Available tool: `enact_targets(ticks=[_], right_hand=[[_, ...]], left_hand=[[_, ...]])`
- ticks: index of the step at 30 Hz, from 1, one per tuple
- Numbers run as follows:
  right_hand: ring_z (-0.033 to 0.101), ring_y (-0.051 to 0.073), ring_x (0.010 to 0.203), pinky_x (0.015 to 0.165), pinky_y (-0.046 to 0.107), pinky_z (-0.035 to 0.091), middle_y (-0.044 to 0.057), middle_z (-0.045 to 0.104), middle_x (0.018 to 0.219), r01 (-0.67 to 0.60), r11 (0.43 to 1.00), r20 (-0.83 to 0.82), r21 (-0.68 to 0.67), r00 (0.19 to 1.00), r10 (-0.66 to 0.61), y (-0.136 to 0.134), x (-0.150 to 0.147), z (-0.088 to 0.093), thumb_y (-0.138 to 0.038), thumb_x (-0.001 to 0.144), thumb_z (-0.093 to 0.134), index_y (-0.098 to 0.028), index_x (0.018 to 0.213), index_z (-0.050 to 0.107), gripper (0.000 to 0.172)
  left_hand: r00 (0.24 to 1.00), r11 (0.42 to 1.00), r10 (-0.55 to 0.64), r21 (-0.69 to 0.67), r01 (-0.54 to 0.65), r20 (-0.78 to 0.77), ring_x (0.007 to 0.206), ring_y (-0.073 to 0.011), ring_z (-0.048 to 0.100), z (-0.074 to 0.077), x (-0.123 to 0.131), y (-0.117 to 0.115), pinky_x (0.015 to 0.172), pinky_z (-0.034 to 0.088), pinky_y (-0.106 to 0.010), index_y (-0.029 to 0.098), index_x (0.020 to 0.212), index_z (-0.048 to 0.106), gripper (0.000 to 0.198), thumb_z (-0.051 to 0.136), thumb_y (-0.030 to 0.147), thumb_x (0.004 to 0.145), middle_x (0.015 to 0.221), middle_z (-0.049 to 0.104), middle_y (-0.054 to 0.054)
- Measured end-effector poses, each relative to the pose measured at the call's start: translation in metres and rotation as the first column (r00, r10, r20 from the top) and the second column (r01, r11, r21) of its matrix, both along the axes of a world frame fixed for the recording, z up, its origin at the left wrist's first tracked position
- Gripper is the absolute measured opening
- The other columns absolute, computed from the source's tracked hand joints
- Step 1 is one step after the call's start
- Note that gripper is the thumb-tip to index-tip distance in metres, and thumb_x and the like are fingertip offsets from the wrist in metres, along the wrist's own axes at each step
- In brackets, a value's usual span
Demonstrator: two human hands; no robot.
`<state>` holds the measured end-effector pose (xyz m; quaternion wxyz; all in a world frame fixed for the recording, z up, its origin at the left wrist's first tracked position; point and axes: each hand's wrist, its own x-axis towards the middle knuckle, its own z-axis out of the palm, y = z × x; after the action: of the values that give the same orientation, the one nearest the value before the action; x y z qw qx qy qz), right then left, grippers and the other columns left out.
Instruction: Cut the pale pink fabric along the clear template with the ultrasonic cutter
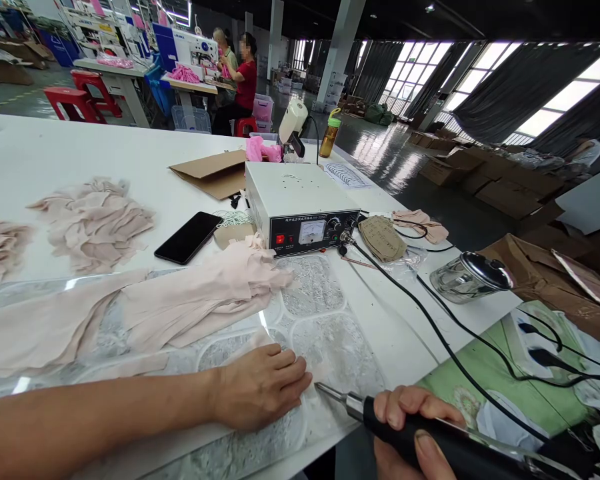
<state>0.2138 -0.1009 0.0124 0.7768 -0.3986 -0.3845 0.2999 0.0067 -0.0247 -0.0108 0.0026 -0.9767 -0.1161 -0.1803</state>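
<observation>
My left hand [263, 387] lies palm down on a clear plastic template [325, 337] with rounded outlines, its fingers side by side and stretched forward. Pale pink fabric [250, 343] shows from beneath this hand; how much lies under the palm is hidden. My right hand [415, 427] is wrapped around the black handle of an ultrasonic cutter [370, 410]. The cutter's metal tip points left, just short of my left fingertips. Behind the left forearm, long pale pink fabric strips [205, 293] lie bunched across the template.
A control box [303, 207] with a meter stands behind the template, its black cable [420, 303] running right. Around it are a phone [187, 238], fabric heaps [95, 223], cardboard [213, 173] and a glass jar [470, 277]. Two people [240, 83] sit by sewing machines beyond the table.
</observation>
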Motion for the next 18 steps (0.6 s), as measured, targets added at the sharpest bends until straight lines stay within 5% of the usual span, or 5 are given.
enact_targets(ticks=[11, 18], right_hand=[[0.049, 0.011, 0.053, 0.047, 0.027, 0.045, -0.003, 0.049, 0.069, 0.031, 0.999, 0.001, -0.010, 1.000, -0.031, 0.0002, -0.0025, -0.0028, -0.028, 0.078, 0.064, -0.022, 0.075, 0.052, 0.014], [0.048, 0.011, 0.055, 0.048, 0.026, 0.045, -0.003, 0.053, 0.069, 0.160, 0.985, -0.067, 0.070, 0.986, -0.156, 0.0055, 0.0007, -0.0011, -0.021, 0.073, 0.059, -0.020, 0.079, 0.056, 0.006]], left_hand=[[1.000, 1.000, 0.002, -0.014, -0.002, 0.005, 0.084, -0.0206, 0.057, -0.0015, 0.0002, 0.0006, 0.070, 0.044, -0.034, 0.006, 0.119, 0.058, 0.027, 0.049, 0.022, 0.100, 0.106, 0.066, -0.013], [1.000, 0.996, 0.030, -0.081, -0.030, -0.011, 0.084, -0.0210, 0.059, 0.0018, 0.0002, 0.0036, 0.073, 0.047, -0.033, 0.010, 0.119, 0.059, 0.029, 0.056, 0.029, 0.098, 0.103, 0.066, -0.012]])
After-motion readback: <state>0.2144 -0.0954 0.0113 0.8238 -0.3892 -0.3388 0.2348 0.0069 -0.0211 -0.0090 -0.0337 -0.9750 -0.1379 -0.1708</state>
